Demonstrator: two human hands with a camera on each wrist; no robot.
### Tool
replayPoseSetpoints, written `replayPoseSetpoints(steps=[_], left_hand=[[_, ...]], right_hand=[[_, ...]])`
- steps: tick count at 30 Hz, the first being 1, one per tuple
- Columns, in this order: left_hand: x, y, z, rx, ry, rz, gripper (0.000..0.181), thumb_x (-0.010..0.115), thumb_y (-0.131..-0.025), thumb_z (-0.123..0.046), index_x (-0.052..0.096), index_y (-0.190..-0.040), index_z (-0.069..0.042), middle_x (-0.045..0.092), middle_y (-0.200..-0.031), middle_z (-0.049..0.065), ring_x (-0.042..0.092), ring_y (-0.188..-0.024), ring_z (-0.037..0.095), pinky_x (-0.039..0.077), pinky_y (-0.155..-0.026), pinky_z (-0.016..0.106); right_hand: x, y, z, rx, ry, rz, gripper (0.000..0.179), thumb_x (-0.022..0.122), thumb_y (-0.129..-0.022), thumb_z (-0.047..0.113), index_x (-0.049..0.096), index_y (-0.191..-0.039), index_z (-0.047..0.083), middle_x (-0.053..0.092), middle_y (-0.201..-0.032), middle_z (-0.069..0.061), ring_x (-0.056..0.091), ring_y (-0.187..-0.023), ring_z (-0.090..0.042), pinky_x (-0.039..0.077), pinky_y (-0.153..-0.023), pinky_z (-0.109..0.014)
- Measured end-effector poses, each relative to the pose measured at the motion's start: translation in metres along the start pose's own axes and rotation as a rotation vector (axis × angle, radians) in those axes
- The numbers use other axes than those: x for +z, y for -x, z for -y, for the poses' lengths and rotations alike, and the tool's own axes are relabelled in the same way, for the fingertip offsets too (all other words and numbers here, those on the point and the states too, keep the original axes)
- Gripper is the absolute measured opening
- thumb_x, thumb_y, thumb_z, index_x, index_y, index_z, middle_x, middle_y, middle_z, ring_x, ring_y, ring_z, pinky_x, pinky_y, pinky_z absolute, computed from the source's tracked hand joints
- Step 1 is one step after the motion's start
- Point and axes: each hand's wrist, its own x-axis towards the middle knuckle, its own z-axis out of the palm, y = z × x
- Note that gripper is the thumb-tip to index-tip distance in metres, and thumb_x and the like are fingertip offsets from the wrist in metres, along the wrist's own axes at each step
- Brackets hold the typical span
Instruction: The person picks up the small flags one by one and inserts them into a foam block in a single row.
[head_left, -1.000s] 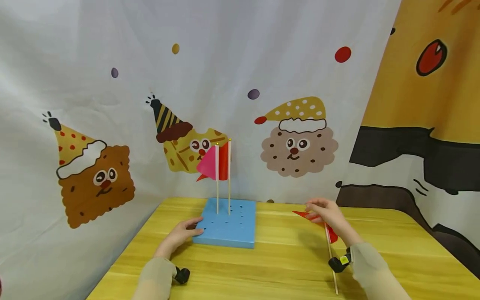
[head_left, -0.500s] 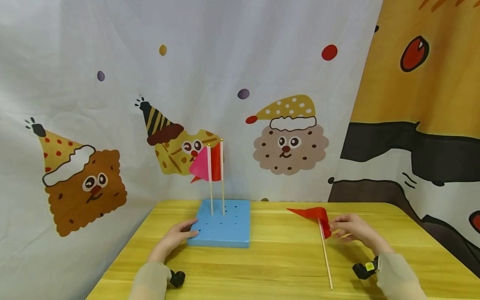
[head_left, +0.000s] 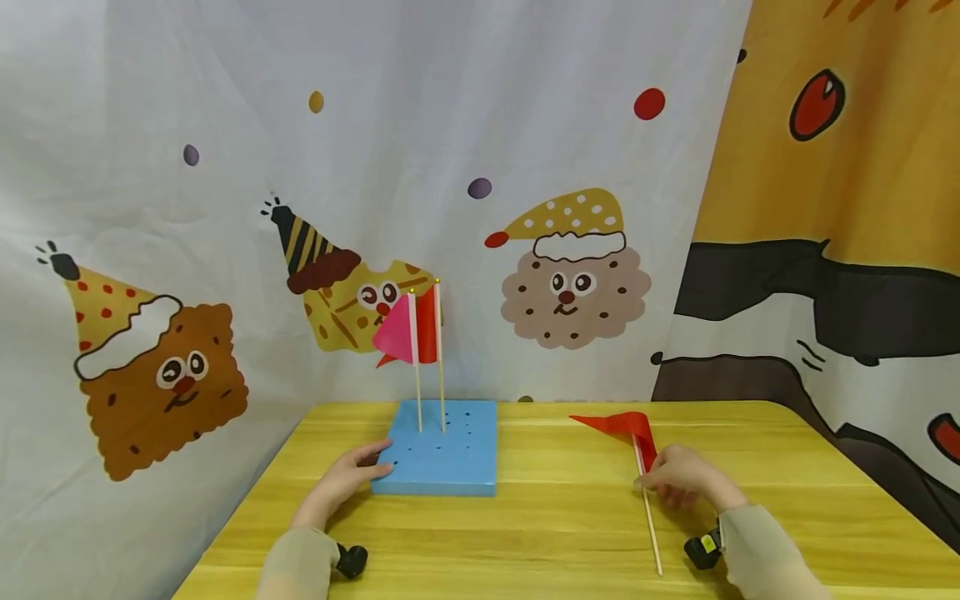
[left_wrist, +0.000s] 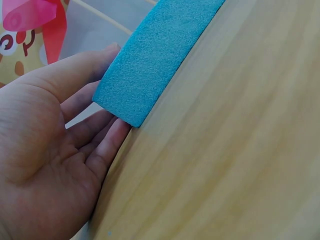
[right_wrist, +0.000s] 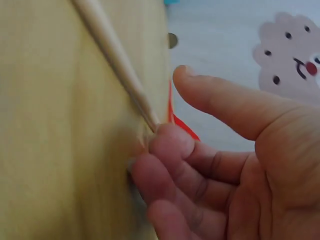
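A blue foam block (head_left: 450,467) with small holes in its top lies on the table. A pink flag (head_left: 396,332) and a red flag (head_left: 427,325) stand in it on thin sticks. My left hand (head_left: 347,477) holds the block's near left corner, thumb (left_wrist: 85,67) over the top edge and fingers against the side. A second red flag (head_left: 626,425) lies on the table at the right, its wooden stick (head_left: 651,533) pointing toward me. My right hand (head_left: 686,477) is beside that stick, loosely curled fingertips (right_wrist: 172,140) right at it and thumb (right_wrist: 200,90) raised apart.
The wooden table (head_left: 555,533) runs back to a white cloth backdrop (head_left: 450,100) printed with cartoon biscuits. Dark wrist cameras (head_left: 351,561) sit at both cuffs.
My right hand first withdraws rightward from over the lying red flag, then comes back left to its stick. My left hand stays on the block. The head view has turned slightly right.
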Motion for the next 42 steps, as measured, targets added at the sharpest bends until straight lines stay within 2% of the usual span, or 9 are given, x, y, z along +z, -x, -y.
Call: replayPoseSetpoints(steps=[4, 7, 12, 21, 25, 28, 33, 37, 42], left_hand=[[0.000, 0.000, 0.000, 0.004, 0.004, 0.002, 0.060, 0.072, -0.089, -0.023, 0.050, -0.142, -0.006, 0.042, -0.147, 0.021, 0.035, -0.136, 0.040, 0.034, -0.106, 0.055], [0.000, 0.001, 0.000, 0.003, 0.002, 0.009, 0.061, 0.072, -0.089, -0.024, 0.050, -0.143, -0.006, 0.041, -0.147, 0.021, 0.034, -0.137, 0.040, 0.034, -0.106, 0.055], [-0.001, 0.002, 0.000, -0.006, -0.010, 0.014, 0.063, 0.073, -0.089, -0.026, 0.049, -0.144, -0.007, 0.041, -0.147, 0.021, 0.034, -0.137, 0.041, 0.033, -0.106, 0.055], [0.000, 0.001, -0.003, -0.011, -0.020, 0.014, 0.063, 0.072, -0.089, -0.027, 0.049, -0.144, -0.008, 0.040, -0.148, 0.021, 0.033, -0.137, 0.040, 0.033, -0.107, 0.055], [0.000, -0.001, -0.002, 0.000, -0.018, 0.007, 0.061, 0.072, -0.089, -0.025, 0.050, -0.143, -0.007, 0.041, -0.147, 0.021, 0.034, -0.137, 0.040, 0.033, -0.107, 0.056], [-0.001, -0.002, -0.002, 0.006, -0.014, 0.006, 0.061, 0.072, -0.089, -0.024, 0.050, -0.143, -0.007, 0.041, -0.147, 0.021, 0.034, -0.137, 0.040, 0.033, -0.106, 0.055], [-0.001, -0.003, -0.001, 0.004, -0.012, 0.011, 0.061, 0.072, -0.089, -0.025, 0.049, -0.143, -0.007, 0.040, -0.148, 0.021, 0.034, -0.137, 0.040, 0.034, -0.106, 0.055], [0.000, -0.004, 0.000, -0.015, -0.012, 0.012, 0.063, 0.074, -0.088, -0.028, 0.050, -0.143, -0.009, 0.041, -0.148, 0.019, 0.034, -0.137, 0.040, 0.034, -0.106, 0.055], [-0.001, -0.004, 0.000, -0.046, -0.011, 0.006, 0.063, 0.074, -0.087, -0.030, 0.051, -0.142, -0.010, 0.042, -0.147, 0.018, 0.036, -0.135, 0.040, 0.035, -0.105, 0.055]], right_hand=[[0.009, -0.003, 0.002, 0.019, -0.027, 0.020, 0.045, 0.080, -0.080, 0.025, 0.047, -0.053, 0.012, 0.040, -0.047, 0.002, 0.033, -0.041, -0.009, 0.030, -0.038, -0.021], [0.014, -0.005, 0.000, 0.034, -0.072, 0.024, 0.051, 0.080, -0.079, 0.021, 0.038, -0.051, 0.016, 0.031, -0.046, 0.004, 0.025, -0.041, -0.009, 0.025, -0.038, -0.020], [0.017, -0.007, -0.003, 0.060, -0.056, -0.027, 0.048, 0.080, -0.079, 0.019, 0.041, -0.051, 0.016, 0.037, -0.046, 0.002, 0.029, -0.040, -0.009, 0.030, -0.038, -0.021], [0.012, -0.007, -0.002, 0.064, -0.076, -0.036, 0.039, 0.076, -0.079, 0.014, 0.046, -0.054, 0.013, 0.043, -0.049, 0.000, 0.037, -0.041, -0.011, 0.036, -0.039, -0.023], [0.010, -0.005, -0.001, 0.066, -0.064, -0.072, 0.022, 0.074, -0.078, 0.011, 0.058, -0.063, 0.006, 0.053, -0.054, -0.004, 0.049, -0.044, -0.014, 0.045, -0.042, -0.027], [0.008, -0.003, 0.000, 0.063, -0.082, -0.089, 0.013, 0.073, -0.078, 0.008, 0.062, -0.073, 0.002, 0.056, -0.058, -0.008, 0.054, -0.047, -0.018, 0.050, -0.045, -0.031], [0.007, -0.005, -0.001, 0.067, -0.118, -0.092, 0.013, 0.071, -0.080, 0.008, 0.060, -0.084, 0.001, 0.057, -0.061, -0.009, 0.058, -0.048, -0.019, 0.049, -0.044, -0.030], [0.004, -0.007, 0.001, 0.025, -0.146, -0.072, 0.015, 0.066, -0.083, 0.006, 0.059, -0.093, -0.002, 0.056, -0.061, -0.008, 0.057, -0.046, -0.017, 0.049, -0.042, -0.028], [0.000, -0.007, 0.009, -0.023, -0.169, -0.052, 0.025, 0.067, -0.085, 0.008, 0.058, -0.102, -0.007, 0.057, -0.064, -0.007, 0.059, -0.046, -0.017, 0.052, -0.043, -0.031]])
